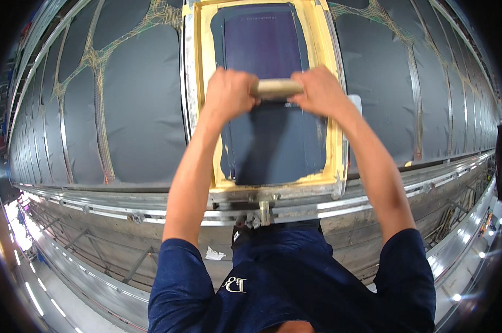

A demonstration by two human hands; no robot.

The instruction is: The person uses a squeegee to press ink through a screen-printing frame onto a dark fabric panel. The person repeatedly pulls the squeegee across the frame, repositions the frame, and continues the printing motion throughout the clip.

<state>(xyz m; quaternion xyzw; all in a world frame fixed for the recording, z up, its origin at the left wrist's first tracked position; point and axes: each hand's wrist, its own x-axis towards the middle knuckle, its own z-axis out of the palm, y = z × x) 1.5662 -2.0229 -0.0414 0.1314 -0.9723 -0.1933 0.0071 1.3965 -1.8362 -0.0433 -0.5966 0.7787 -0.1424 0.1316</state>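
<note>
My left hand (229, 93) and my right hand (321, 91) are both closed round a squeegee (279, 87), each gripping it near one end. Between them a stretch of its pale, rounded wooden handle shows; the blade under it is hidden. The squeegee lies crosswise over a printing screen (215, 180) with a yellow border and a pale metal frame. Its mesh (273, 147) is dark, with a purplish sheen in the far half and blue-black in the near half. My arms' shadow falls across the near part.
Dark fabric panels (140, 105) spread over the long table on both sides, with yellowish marked strips between them. Along the near edge runs a metal rail (351, 207) with a clamp (254, 220) close to my waist. A crumpled white scrap (215, 253) lies below the rail.
</note>
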